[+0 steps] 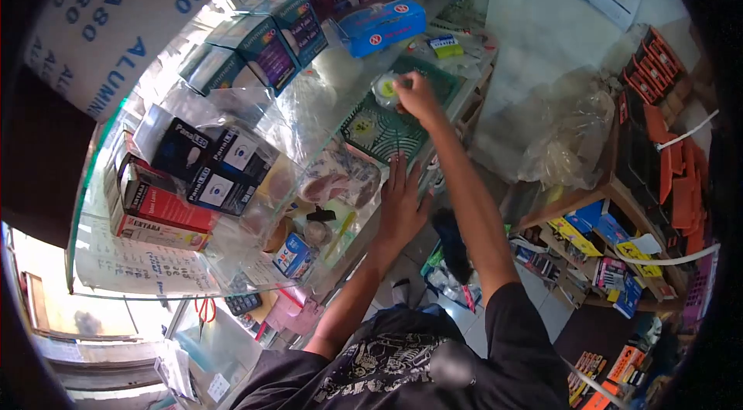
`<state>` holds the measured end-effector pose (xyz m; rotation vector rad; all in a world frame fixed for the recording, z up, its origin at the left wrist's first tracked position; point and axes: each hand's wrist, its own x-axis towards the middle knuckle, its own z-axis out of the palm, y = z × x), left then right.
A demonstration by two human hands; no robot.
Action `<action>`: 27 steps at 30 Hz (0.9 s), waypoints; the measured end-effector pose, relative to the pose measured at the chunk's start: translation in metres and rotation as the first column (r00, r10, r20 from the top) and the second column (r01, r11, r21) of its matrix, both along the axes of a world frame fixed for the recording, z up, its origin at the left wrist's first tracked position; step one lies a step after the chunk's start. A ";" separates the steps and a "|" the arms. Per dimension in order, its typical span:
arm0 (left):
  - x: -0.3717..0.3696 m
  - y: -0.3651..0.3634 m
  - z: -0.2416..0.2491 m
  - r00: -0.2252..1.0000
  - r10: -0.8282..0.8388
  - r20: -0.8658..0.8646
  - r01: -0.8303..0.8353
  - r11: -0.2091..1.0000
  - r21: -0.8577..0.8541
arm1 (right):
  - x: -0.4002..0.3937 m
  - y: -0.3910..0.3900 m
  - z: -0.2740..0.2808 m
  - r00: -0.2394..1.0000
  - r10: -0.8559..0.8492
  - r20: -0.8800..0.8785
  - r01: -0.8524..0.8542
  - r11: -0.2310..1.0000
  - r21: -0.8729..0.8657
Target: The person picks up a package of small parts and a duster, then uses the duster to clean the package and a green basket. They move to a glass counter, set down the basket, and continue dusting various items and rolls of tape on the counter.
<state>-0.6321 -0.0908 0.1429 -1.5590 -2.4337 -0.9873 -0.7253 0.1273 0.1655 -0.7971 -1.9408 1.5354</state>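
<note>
My right hand point(418, 98) is closed on a small round white packet point(385, 90) with a yellow-green centre; its exact kind I cannot make out. The packet is over the far part of a dark green patterned tray point(398, 143) on the glass counter. On the tray's nearer left part lies a similar piece with a yellow-green centre point(361, 128). My left hand point(404, 195) rests palm down with fingers stretched out, its fingertips at the tray's near edge.
Bulb boxes point(263, 42) and a blue carton point(379, 25) stand along the counter's far side. PanaLED boxes point(220, 166) are under the glass at left, near clear plastic bags. Shelves with orange and black goods point(673, 178) stand at right. A plastic bag point(569, 139) hangs by the wall.
</note>
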 end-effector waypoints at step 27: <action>-0.003 -0.010 0.001 0.992 -0.084 0.098 0.092 0.993 -0.072 | -0.049 -0.047 -0.035 0.960 0.177 0.216 -0.079 0.914 -0.398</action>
